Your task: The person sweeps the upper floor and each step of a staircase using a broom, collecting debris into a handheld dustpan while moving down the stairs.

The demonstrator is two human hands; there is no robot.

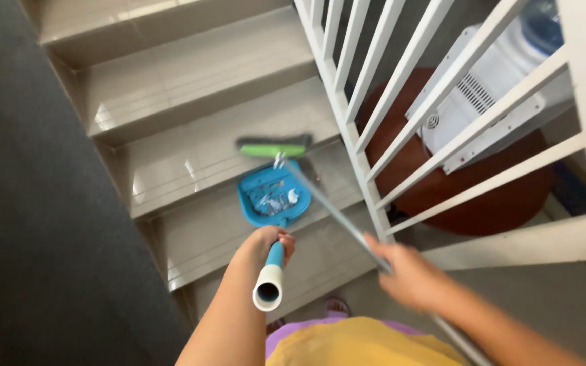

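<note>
Below the fingers, on a stair tread, the blue dustpan (270,196) holds scraps — left hand (266,245) wrapped around its handle, right hand (405,271) gripping the broom (274,147); tilting the pan could spill debris downstairs.

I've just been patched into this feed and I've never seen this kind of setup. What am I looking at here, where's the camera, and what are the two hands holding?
There is no machine: this is one picture from a camera worn on a person's head, looking down a flight of pale tiled stairs. The left hand grips the blue and white handle of a blue dustpan, which rests on a step and holds some bits of litter. The right hand, blurred by motion, grips the thin grey pole of a broom, whose green head lies on the step just behind the dustpan. To the right is a white railing; through it you see a white appliance on a round brown table below.
</note>
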